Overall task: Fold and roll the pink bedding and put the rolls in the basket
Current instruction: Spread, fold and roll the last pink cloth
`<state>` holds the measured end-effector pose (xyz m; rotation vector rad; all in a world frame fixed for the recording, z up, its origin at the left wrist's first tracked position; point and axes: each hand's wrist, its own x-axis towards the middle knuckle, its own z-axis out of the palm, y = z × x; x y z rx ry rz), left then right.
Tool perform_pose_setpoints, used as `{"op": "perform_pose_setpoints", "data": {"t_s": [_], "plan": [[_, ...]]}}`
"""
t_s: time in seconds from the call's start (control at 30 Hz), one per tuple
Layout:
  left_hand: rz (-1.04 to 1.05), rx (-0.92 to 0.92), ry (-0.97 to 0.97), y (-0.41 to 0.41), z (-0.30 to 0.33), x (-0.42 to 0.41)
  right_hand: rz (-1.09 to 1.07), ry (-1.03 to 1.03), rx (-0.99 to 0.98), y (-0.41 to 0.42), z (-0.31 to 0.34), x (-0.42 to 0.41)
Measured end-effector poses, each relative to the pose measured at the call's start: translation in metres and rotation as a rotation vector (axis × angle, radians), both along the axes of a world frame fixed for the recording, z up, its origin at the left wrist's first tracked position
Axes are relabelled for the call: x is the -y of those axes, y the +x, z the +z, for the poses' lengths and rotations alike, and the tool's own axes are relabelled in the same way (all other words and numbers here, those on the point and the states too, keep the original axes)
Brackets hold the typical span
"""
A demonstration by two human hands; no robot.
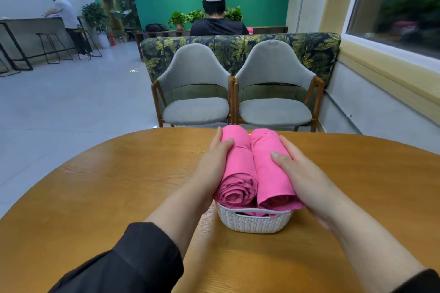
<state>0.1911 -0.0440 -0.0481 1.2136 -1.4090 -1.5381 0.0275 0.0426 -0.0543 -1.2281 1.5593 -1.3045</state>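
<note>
Two pink bedding rolls lie side by side in a small white woven basket point(252, 222) on the wooden table, running away from me. The left roll point(239, 164) shows its spiral end toward me. The right roll point(269, 171) ends in a flat flap over the basket's near rim. My left hand point(214, 164) lies along the outer side of the left roll, thumb on top. My right hand point(300, 173) lies along the outer side of the right roll, thumb on top. Both hands have straight fingers pressing the rolls together. Most of the basket is hidden under the rolls.
The rounded wooden table point(119, 185) spreads around the basket. Two grey chairs point(195, 93) point(273, 93) stand just beyond its far edge, backed by a leaf-patterned sofa point(238, 47). One person sits behind it, another stands at a counter far left.
</note>
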Motion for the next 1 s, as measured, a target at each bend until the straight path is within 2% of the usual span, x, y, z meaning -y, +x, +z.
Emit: {"op": "perform_pose_setpoints", "data": {"t_s": [0.23, 0.63, 1.0], "plan": [[-0.018, 0.129, -0.167, -0.025, -0.017, 0.021, -0.049, 0.059, -0.285, -0.030, -0.014, 0.024], [-0.047, 0.228, -0.239, -0.018, -0.010, 0.007, -0.097, 0.053, -0.331, -0.022, -0.016, 0.016], [0.008, 0.116, -0.152, -0.026, -0.025, 0.034, -0.108, -0.013, -0.220, -0.032, -0.030, 0.039]]}}
